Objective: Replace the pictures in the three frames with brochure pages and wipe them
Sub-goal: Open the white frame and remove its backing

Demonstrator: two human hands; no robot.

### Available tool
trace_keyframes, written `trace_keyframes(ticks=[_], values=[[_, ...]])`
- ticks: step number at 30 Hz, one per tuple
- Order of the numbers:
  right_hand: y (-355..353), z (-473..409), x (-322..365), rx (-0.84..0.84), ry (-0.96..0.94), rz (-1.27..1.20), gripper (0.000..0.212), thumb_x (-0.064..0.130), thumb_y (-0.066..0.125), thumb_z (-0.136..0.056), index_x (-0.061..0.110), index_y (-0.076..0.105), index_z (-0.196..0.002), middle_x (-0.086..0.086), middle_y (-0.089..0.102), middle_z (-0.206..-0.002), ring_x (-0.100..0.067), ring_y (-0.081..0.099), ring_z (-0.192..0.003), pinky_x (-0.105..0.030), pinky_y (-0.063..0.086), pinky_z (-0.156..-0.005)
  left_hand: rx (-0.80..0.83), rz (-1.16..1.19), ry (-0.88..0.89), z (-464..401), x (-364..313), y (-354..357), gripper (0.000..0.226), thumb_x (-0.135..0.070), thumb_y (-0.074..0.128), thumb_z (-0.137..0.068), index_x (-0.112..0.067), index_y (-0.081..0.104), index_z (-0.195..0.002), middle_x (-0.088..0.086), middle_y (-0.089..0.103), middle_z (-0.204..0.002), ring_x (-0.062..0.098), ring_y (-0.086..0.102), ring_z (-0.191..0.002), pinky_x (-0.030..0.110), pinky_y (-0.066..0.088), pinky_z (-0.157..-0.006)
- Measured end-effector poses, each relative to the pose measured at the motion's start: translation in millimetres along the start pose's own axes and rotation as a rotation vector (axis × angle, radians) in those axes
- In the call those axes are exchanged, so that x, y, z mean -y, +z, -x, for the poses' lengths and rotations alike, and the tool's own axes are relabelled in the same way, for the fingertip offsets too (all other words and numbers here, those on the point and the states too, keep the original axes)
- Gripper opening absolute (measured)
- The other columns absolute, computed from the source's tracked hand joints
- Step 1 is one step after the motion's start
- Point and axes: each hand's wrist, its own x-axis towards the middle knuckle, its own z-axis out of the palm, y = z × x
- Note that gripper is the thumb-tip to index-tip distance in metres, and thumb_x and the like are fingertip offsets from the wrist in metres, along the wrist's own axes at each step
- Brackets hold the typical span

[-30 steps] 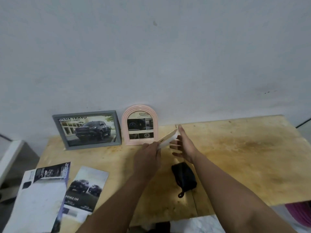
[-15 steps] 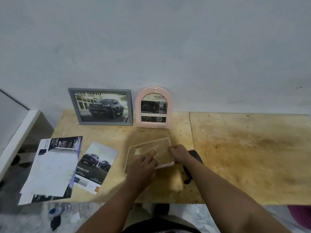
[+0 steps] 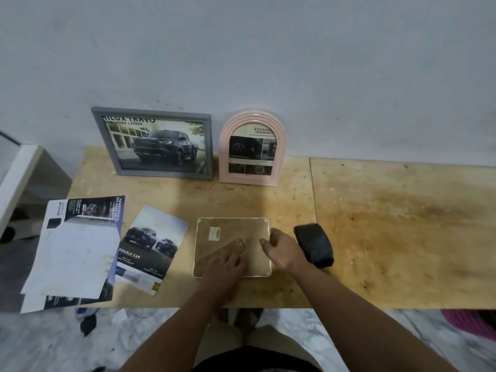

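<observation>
A white-rimmed frame (image 3: 230, 229) lies face down on the wooden table (image 3: 389, 224), its brown backing and stand flap up. My left hand (image 3: 224, 267) presses on the flap near the frame's front edge. My right hand (image 3: 281, 251) rests on the frame's right edge, fingers curled on the backing. A grey frame (image 3: 153, 143) with a truck page and a pink arched frame (image 3: 252, 147) with a brochure page lean on the wall behind. A dark folded cloth (image 3: 314, 245) lies just right of my right hand. Brochure pages (image 3: 150, 248) lie to the left.
A stack of loose brochure sheets (image 3: 75, 251) overhangs the table's left front corner. A white ledge (image 3: 16, 178) stands left of the table. Small objects lie on the marbled floor (image 3: 80, 342) below; something pink (image 3: 469, 320) sits at the lower right.
The white-rimmed frame was held up near the pink frame, then brought down and laid face down on the table. Both hands now rest on its back. The view has tilted downward.
</observation>
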Motion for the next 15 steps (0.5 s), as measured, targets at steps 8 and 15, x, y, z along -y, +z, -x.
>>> trace_keyframes(ticks=[8, 15], values=[[-17.7, -9.6, 25.6, -0.029, -0.038, 0.164, 0.065, 0.051, 0.055, -0.097, 0.022, 0.038, -0.153, -0.008, 0.045, -0.150, -0.030, 0.057, -0.124, -0.038, 0.050, -0.102, 0.001, 0.183, -0.217, 19.2, 56.9, -18.1, 0.108, -0.058, 0.074, -0.070, -0.033, 0.012, -0.155, 0.012, 0.019, -0.163, 0.037, 0.025, -0.149, 0.051, 0.042, -0.109], [-9.0, -24.9, 38.5, -0.029, 0.037, 0.182, 0.064, 0.055, 0.066, -0.089, 0.019, 0.050, -0.139, -0.007, 0.051, -0.136, -0.028, 0.059, -0.116, -0.037, 0.050, -0.098, 0.073, 0.312, -0.290, 17.6, 85.2, -11.4, 0.136, -0.056, 0.080, -0.073, -0.030, -0.026, -0.154, 0.000, -0.020, -0.167, 0.036, 0.024, -0.149, 0.052, 0.047, -0.103]])
